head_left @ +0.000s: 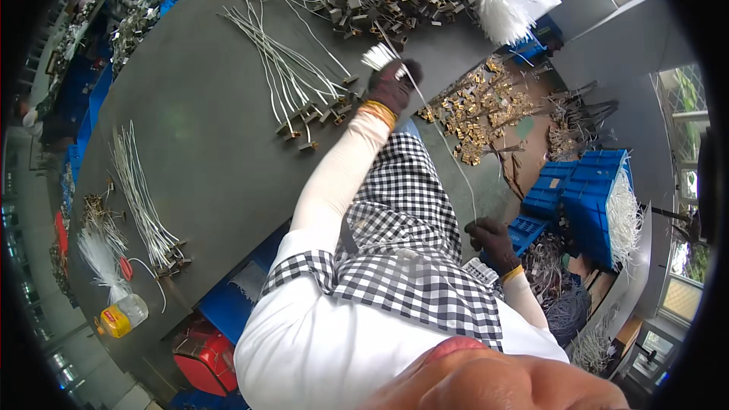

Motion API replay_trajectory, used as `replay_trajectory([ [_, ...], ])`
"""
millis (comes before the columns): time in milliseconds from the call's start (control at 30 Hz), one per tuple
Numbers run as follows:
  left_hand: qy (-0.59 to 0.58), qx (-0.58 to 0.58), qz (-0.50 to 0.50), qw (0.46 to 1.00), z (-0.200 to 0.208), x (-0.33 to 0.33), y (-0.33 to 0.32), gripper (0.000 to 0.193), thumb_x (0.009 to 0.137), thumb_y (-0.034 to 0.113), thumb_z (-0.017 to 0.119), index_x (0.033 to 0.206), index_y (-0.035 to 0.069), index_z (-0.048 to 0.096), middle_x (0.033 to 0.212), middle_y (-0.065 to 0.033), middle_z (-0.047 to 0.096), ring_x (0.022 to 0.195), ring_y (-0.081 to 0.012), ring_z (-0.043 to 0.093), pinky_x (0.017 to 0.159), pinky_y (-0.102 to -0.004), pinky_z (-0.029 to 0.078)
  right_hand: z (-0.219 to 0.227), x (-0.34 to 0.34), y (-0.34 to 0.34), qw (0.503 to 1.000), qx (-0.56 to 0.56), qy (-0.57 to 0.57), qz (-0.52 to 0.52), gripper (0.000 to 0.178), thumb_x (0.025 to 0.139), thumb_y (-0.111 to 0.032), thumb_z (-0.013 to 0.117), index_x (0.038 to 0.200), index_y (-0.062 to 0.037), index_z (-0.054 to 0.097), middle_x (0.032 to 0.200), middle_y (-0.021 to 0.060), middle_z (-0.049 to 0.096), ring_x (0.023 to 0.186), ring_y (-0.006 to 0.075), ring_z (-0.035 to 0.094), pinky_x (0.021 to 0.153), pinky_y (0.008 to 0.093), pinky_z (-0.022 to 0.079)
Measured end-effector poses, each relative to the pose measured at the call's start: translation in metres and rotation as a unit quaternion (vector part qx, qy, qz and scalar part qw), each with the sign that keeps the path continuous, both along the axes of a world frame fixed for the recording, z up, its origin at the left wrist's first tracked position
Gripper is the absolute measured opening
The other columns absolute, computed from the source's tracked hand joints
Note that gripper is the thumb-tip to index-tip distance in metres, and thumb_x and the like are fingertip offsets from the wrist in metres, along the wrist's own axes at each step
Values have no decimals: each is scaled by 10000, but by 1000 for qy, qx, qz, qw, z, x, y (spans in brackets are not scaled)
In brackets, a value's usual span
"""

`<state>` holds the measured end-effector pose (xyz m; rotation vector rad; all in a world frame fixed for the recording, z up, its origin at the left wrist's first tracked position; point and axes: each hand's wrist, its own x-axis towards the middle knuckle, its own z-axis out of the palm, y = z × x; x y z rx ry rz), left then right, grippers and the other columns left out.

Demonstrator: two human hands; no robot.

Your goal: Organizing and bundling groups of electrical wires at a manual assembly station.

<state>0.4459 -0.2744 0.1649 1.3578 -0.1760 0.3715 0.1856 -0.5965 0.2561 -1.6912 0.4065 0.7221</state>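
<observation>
left hand [393,87] curls round some white strips [377,56] near the pile [402,1], and one long wire [465,175] slants from beside that hand, down and right past the table's [197,175] edge, to the right hand [495,246], which pinches its low end.

Bright windows [687,95] with greenery behind them line a grey wall [615,61] near a broad grey table [197,129].
</observation>
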Motion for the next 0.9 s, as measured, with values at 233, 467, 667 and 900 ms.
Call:
replay_trajectory([
  [233, 210, -586, -46, 781, 20, 31, 103, 231, 977, 50, 565, 1184, -49, 594, 1112, -177, 682, 1045, -291, 672, 977, -443, 559, -27, -24, -18, 998, -11, 51, 30, 192, 892, -193, 703, 957, -11, 704, 716, 30, 618, 603, 109, 556, 566, 263, 433],
  [467, 145, -573, -63, 804, 39, 2, 154, 208, 962, 107, 602, 1099, -49, 617, 1061, -183, 696, 1009, -323, 679, 975, -493, 550, -23, -14, -21, 996, -1, 50, 78, 206, 892, -217, 682, 940, -20, 716, 719, 15, 603, 649, 99, 553, 598, 254, 425],
  [667, 165, -584, -58, 792, 42, -8, 155, 163, 948, 84, 609, 1053, -39, 627, 1037, -178, 695, 1000, -326, 680, 962, -496, 555, 1, -4, -4, 994, -18, 55, 90, 215, 898, -227, 676, 953, -24, 719, 740, 7, 594, 686, 96, 555, 617, 250, 423],
  [900, 195, -426, -131, 874, 60, -63, 117, 263, 1000, 147, 571, 1180, -43, 607, 1102, -179, 681, 1051, -320, 672, 955, -444, 570, -21, 53, 72, 991, 34, -23, 125, 198, 933, -191, 661, 1022, -19, 702, 827, 18, 633, 728, 102, 577, 666, 247, 464],
])
